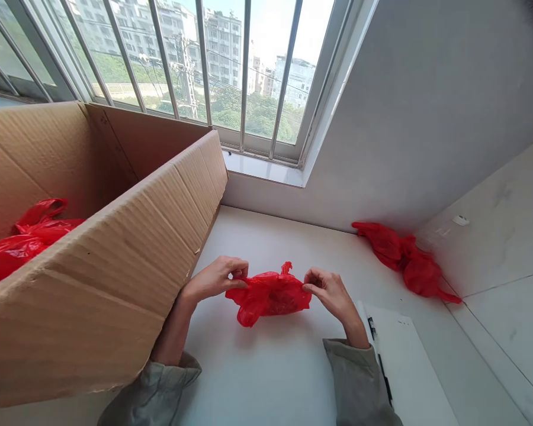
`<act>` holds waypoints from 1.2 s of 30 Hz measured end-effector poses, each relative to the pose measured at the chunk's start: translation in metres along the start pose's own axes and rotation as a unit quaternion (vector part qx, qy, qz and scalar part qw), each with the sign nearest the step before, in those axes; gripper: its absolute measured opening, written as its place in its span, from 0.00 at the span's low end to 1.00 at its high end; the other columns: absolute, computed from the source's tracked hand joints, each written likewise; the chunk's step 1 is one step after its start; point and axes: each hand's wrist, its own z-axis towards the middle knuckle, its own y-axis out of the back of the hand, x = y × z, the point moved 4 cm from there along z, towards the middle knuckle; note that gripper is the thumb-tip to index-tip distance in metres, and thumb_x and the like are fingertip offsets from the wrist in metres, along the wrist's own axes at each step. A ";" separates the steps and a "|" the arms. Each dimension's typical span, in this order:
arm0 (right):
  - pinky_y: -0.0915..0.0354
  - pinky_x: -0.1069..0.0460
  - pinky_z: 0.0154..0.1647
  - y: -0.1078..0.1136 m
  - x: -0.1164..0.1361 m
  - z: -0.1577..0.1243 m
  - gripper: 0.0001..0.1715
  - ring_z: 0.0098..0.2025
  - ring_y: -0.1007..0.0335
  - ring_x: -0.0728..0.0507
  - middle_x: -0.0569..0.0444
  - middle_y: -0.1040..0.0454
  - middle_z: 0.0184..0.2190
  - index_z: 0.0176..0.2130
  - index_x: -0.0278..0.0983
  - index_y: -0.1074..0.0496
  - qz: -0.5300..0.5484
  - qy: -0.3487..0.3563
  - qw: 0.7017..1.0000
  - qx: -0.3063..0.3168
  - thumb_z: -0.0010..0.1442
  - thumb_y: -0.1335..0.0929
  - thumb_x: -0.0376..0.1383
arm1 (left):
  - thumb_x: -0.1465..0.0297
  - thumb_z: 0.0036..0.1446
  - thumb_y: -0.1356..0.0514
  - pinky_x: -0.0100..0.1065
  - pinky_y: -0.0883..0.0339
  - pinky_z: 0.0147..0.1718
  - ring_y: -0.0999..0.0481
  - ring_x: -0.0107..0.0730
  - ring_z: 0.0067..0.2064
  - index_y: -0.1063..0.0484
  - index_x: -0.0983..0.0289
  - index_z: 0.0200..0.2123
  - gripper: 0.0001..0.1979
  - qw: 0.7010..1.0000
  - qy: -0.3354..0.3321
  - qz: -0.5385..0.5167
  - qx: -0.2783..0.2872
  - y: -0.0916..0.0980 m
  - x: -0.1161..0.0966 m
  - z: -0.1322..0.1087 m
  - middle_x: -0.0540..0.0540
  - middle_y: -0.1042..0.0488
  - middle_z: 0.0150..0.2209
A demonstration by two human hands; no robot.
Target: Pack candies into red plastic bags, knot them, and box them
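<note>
1. now pinching red plastic bag [273, 294] by opposite edges, with left hand [217, 279] and right hand [332, 291].
2. holding it over white table [257, 378], beside cardboard box [115, 272].
3. seemingly spreading it; probably needing gentle, even tension next.

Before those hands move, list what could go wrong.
The red plastic bag looks thin and is pinched at both sides by the left hand and right hand, so a hard tug might tear it. The left forearm is beside the cardboard box and could bump it. The right sleeve is close to a black pen-like item and might knock it.
</note>
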 end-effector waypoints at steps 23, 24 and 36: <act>0.35 0.52 0.40 -0.011 0.016 0.005 0.07 0.35 0.28 0.46 0.56 0.22 0.32 0.31 0.39 0.26 0.066 0.023 0.995 -0.066 0.57 0.33 0.38 | 0.79 0.55 0.50 0.30 0.40 0.33 0.32 0.30 0.34 0.35 0.62 0.31 0.08 0.997 -0.035 0.055 -0.029 -0.018 -0.040 0.008 0.50 0.30 0.35; 0.35 0.52 0.39 -0.004 0.013 0.004 0.07 0.35 0.28 0.46 0.56 0.22 0.31 0.31 0.39 0.27 0.078 0.010 0.994 -0.074 0.56 0.33 0.39 | 0.78 0.56 0.50 0.30 0.40 0.33 0.32 0.29 0.34 0.36 0.62 0.31 0.07 0.998 -0.039 0.044 -0.031 -0.013 -0.041 0.005 0.50 0.30 0.35; 0.34 0.44 0.51 0.001 0.030 -0.016 0.27 0.52 0.31 0.40 0.50 0.30 0.56 0.58 0.44 0.34 -0.046 0.060 0.997 0.030 0.59 0.35 0.35 | 0.73 0.56 0.44 0.32 0.38 0.36 0.31 0.32 0.37 0.33 0.61 0.38 0.06 0.998 -0.032 0.056 -0.019 -0.003 -0.042 -0.004 0.50 0.30 0.38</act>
